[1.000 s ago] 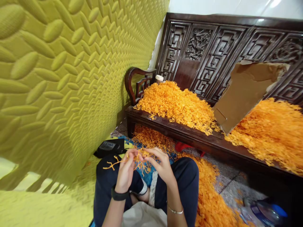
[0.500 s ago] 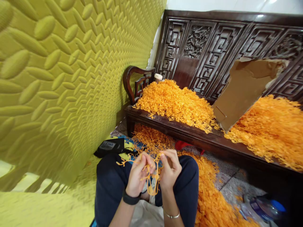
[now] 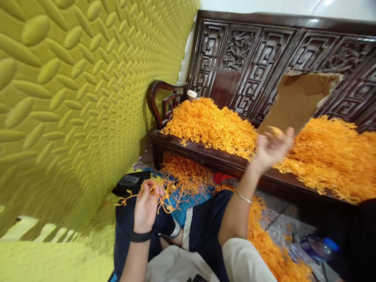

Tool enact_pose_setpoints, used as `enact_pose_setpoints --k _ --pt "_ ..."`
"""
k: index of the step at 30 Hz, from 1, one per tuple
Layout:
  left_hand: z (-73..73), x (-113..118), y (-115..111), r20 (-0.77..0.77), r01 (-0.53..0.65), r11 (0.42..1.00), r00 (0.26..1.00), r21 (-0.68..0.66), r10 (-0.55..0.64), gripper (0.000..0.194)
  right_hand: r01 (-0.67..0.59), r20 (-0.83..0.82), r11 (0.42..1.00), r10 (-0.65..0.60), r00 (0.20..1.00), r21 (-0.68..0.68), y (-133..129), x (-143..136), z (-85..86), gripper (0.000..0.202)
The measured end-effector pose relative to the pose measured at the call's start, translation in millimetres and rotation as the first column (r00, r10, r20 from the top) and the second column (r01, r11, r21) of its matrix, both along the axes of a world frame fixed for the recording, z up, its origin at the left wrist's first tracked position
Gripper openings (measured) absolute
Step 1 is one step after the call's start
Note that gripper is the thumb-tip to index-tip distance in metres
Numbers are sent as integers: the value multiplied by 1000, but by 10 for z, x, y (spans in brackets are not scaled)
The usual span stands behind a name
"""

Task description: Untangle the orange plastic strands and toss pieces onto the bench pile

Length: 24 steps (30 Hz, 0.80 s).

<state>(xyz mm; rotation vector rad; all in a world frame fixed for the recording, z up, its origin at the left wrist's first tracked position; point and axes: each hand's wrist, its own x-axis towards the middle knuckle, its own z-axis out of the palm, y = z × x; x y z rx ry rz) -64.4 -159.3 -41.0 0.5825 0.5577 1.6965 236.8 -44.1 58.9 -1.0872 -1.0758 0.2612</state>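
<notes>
My left hand (image 3: pixel 148 203) is closed in a pinch on a bunch of thin orange branching strands (image 3: pixel 167 204), held above my lap with ends hanging out on both sides. Stretched far forward over the bench edge is my right hand (image 3: pixel 274 147), blurred by motion, its fingers apart. Right above those fingers is a small orange piece (image 3: pixel 275 130); whether it touches them is hard to tell. Behind the hand, a heap of small curly orange pieces (image 3: pixel 214 125) lies on the dark wooden bench (image 3: pixel 190 148).
A cardboard sheet (image 3: pixel 296 98) leans on the bench back, with another orange heap (image 3: pixel 340 160) to its right. Loose strands (image 3: pixel 188 176) lie under the bench. A black pouch (image 3: pixel 129 182), a blue-capped bottle (image 3: pixel 319 246) and a yellow textured mat (image 3: pixel 88 98) are nearby.
My hands were together over my lap at the orange strands. My right hand has swung forward and right to the bench; my left has moved left, keeping the strands.
</notes>
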Motion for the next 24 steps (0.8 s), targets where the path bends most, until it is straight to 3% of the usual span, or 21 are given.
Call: enact_pose_setpoints --k 3,5,8,10,14,19,24 --pt "10 112 25 31 44 999 999 22 -45 23 -95 48 989 101 994 -116 267 -300 -260 44" --pt "-3 155 40 33 56 998 998 28 -57 22 -237 52 951 252 966 -200 256 -582 -520 43" --pt "-31 171 71 18 60 998 998 13 -60 22 -459 32 847 484 874 -268 -12 -1018 -873 29" --pt "-42 171 92 -7 32 999 999 3 -32 24 -558 11 785 581 814 -269 -265 -1248 -1012 23" --pt "-38 195 105 -66 -20 1000 998 1 20 35 -630 7 762 638 770 -149 -669 -1484 -1046 13" --pt "-30 256 73 -96 2 1000 995 11 -1 43 -630 244 764 643 726 -139 -904 -1536 -919 16" --pt "-24 325 52 -101 38 998 994 57 -32 43 -489 523 856 499 691 -171 -994 -1520 -858 23"
